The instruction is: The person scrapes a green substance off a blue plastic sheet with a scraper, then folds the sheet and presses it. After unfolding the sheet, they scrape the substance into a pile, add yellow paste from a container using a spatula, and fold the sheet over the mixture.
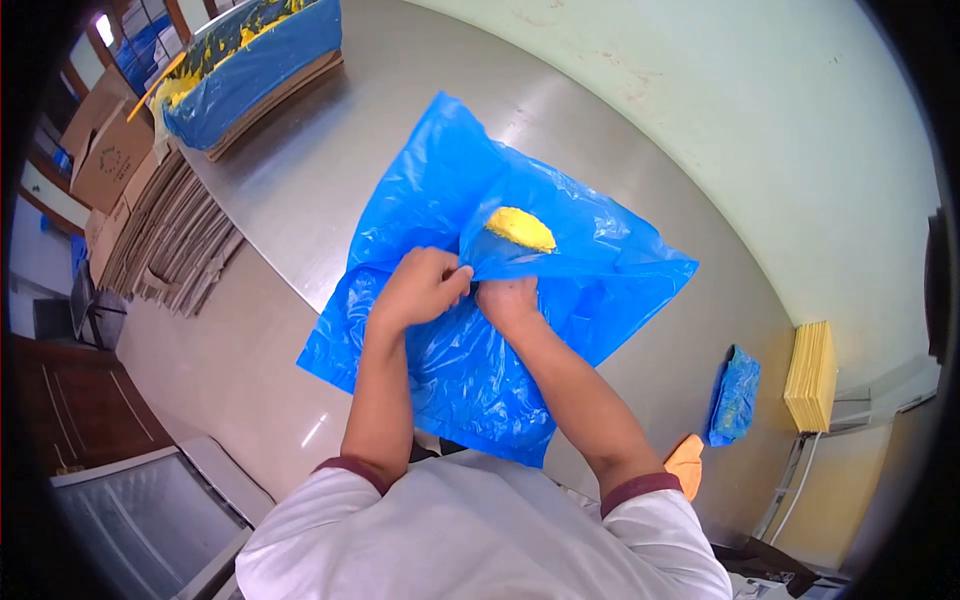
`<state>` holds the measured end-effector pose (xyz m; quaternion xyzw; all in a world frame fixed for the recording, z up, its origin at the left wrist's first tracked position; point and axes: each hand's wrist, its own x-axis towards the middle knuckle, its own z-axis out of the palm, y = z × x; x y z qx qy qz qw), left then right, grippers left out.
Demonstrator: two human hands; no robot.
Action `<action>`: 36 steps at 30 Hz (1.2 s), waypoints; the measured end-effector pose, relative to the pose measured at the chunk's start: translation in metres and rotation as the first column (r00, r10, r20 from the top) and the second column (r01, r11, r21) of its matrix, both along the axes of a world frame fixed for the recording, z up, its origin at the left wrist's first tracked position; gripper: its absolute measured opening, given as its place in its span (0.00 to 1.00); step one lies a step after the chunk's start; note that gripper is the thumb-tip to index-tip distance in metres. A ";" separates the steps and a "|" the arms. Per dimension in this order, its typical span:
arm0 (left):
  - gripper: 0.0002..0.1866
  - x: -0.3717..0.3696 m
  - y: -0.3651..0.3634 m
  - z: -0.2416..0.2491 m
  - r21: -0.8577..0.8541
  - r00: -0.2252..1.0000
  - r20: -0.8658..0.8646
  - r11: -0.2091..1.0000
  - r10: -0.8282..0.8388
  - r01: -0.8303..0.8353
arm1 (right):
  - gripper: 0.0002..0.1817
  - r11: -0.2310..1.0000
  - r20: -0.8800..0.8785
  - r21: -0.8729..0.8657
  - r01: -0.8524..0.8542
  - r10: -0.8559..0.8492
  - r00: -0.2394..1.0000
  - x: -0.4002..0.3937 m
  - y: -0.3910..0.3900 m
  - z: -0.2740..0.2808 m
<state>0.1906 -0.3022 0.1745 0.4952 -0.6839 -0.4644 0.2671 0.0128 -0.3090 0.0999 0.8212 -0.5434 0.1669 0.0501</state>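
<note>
A large blue plastic bag (470,350) is spread above the steel table in front of me. A yellow lump (520,228) of soft-looking stuff shows at its middle, with blue plastic around it. My left hand (425,288) is closed on a gathered edge of the bag, just left of the lump. Close beside it, my right hand (508,302) reaches under the same edge, below the lump. Plastic covers its fingers, so their grip does not show.
A blue-lined box (260,85) smeared with yellow stands on the steel table (400,60) at far left. Stacked flat cardboard (170,240) lies beyond the left edge. To the right are a folded blue bag (735,395), an orange piece (685,465) and a yellow stack (810,378).
</note>
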 end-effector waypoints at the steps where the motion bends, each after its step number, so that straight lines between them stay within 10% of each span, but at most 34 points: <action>1: 0.17 -0.003 0.008 -0.013 0.025 0.995 -0.085 0.998 0.054 -0.052 | 0.11 0.988 0.069 0.146 0.053 -0.064 0.996 0.003 -0.003 0.008; 9: 0.16 -0.023 0.014 -0.102 0.086 0.827 -0.437 0.931 0.354 -0.354 | 0.11 0.967 0.190 0.230 -0.109 0.066 0.980 -0.031 0.019 0.012; 19: 0.15 -0.022 0.017 -0.106 -0.269 0.938 -0.102 0.898 0.332 -0.348 | 0.14 0.998 0.142 0.067 0.002 -0.012 0.990 -0.038 0.019 -0.007; 24: 0.16 -0.024 0.013 -0.112 -0.353 0.930 -0.034 0.867 0.365 -0.353 | 0.23 0.965 0.215 0.258 0.049 -0.107 0.971 -0.041 0.013 -0.019; 34: 0.15 0.054 -0.069 -0.114 -0.223 0.966 0.014 0.942 0.259 -0.250 | 0.37 0.849 0.391 0.434 0.300 -0.478 0.786 0.064 0.053 0.014; 36: 0.18 0.054 -0.064 -0.080 0.144 0.936 -0.069 0.931 0.347 -0.334 | 0.34 0.946 0.549 0.300 -0.127 -0.062 0.833 0.059 0.097 0.034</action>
